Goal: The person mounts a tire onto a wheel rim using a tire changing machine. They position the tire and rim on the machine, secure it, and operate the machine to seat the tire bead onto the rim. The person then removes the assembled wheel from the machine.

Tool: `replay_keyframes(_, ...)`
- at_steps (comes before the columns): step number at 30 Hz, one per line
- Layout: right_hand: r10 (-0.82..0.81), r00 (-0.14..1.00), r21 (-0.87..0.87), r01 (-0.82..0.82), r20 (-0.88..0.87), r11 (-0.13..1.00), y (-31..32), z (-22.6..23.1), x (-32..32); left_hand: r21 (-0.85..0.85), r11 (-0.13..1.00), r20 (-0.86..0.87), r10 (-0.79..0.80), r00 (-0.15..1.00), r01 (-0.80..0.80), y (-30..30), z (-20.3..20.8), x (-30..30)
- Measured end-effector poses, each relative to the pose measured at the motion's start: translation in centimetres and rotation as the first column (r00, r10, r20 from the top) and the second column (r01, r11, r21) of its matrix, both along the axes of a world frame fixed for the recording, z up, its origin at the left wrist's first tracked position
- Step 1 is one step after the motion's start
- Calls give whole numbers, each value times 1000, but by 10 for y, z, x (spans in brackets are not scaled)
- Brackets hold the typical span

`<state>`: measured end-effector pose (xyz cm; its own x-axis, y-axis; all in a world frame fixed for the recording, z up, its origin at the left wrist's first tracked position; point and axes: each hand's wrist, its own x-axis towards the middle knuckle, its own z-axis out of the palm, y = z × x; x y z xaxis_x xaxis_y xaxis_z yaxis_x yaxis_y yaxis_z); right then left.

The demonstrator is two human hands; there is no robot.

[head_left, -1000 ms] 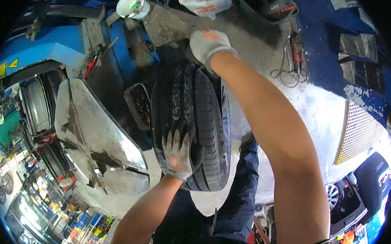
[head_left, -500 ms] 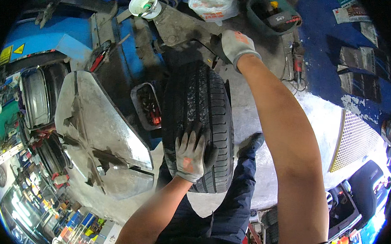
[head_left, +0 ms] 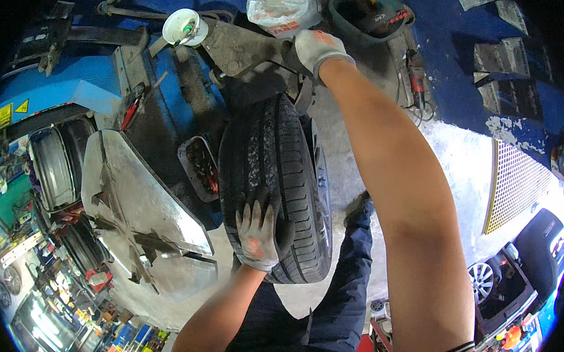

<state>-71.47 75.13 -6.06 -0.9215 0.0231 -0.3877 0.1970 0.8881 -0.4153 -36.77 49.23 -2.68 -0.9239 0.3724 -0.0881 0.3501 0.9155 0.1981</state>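
Note:
A black car tyre [head_left: 257, 155] on a wheel stands upright between my legs, beside the tyre changer [head_left: 175, 82]. My gloved left hand [head_left: 258, 238] lies on its tread with the fingers stretched out and apart, holding nothing. Farther out, my gloved right hand [head_left: 319, 51] is closed round the dark end of the bead breaker arm [head_left: 238, 47], whose grip is mostly hidden by the glove. The dark blade below that arm is at the tyre's far side. At the tyre's right, part of the silver rim shows.
Left of the tyre are the changer's metal turntable [head_left: 138, 199] and a small tray of parts [head_left: 199, 164]. A white bucket [head_left: 185, 28], a plastic bag [head_left: 283, 11] and a green tub [head_left: 362, 19] stand beyond. A red power tool [head_left: 417, 84] lies at the right.
My right hand has moved left and slightly up with the arm, closer to the tyre. The tyre now leans, showing more rim on its right; my left hand stays on the tread.

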Motion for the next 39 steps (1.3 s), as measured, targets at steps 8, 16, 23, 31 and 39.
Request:
replay_keyframes(8, 25, 996, 63, -19, -88, 998, 14, -9, -15, 50, 998, -45, 35, 998, -32, 11, 6, -8)
replay_keyframes(16, -40, 980, 85, 58, -195, 995, 61, -61, -17, 19, 999, -52, 38, 998, -37, 13, 1, -28)
replay_keyframes(23, 113, 961, 182, -67, -251, 981, 160, -163, -25, -36, 999, -57, -19, 998, 17, 21, 4, -34)
replay_keyframes(31, -224, 974, -154, 223, 11, 963, 120, -239, 250, 290, 954, -79, 107, 991, -80, 27, 18, -37)
replay_keyframes(39, -361, 536, -482, 844, 763, 236, -53, -232, 523, -235, 848, 299, 527, 795, -474, -99, -52, 158)
